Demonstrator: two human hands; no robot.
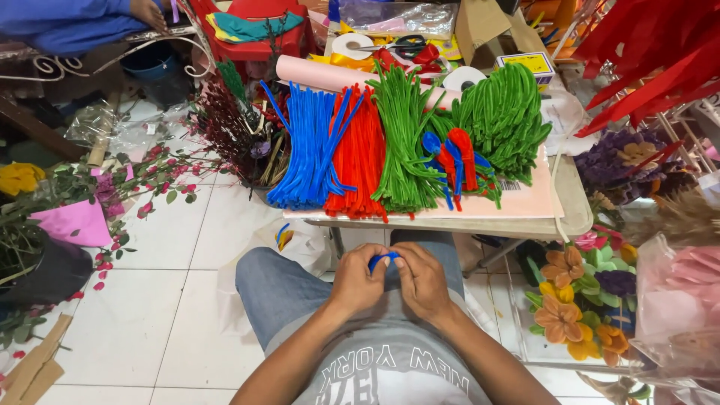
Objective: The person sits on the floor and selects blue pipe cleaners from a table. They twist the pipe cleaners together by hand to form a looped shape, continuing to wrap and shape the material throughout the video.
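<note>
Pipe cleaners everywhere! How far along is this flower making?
Done: a few bent loops, blue and red, lie on the table, and finished flowers sit lower right. In hand: the left hand and right hand pinch one blue pipe cleaner over the lap. Left: big straight bundles, blue, red and green, look untouched.

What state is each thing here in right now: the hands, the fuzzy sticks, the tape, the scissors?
Left hand: grip shut on blue pipe cleaner.
Right hand: pinching the same piece.
Blue bundle: lying loose on table.
Red bundle: lying loose.
Tape roll: lying flat.
Scissors: closed.
</note>
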